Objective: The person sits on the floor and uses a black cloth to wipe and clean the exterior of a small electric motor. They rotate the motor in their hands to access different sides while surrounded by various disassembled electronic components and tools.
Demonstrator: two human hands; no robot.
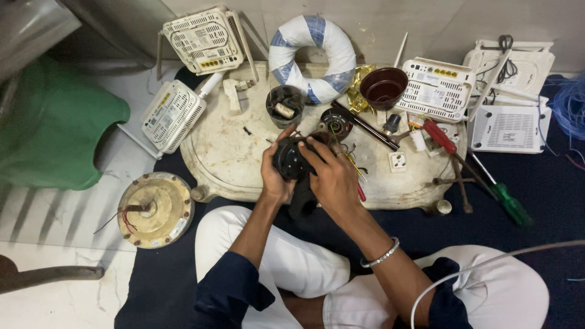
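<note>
I sit cross-legged at a low, stained white tray table (pixel 225 158). Both hands hold a small black round motor (pixel 290 159) just above its near edge. My left hand (pixel 274 173) cups the motor from the left, thumb up along its side. My right hand (pixel 332 176) grips it from the right with fingers over the top; a silver bracelet is on that wrist. Thin wires trail from the motor toward a second black motor part (pixel 336 122) lying on the table behind it.
On the table stand a black cup (pixel 284 105), a dark brown bowl (pixel 384 87), a white-and-blue taped ring (pixel 312 56), a red-handled screwdriver (pixel 440 136) and a green-handled one (pixel 510 203). White routers (pixel 173 114) ring the table. A cream fan motor (pixel 155 209) lies on the floor left.
</note>
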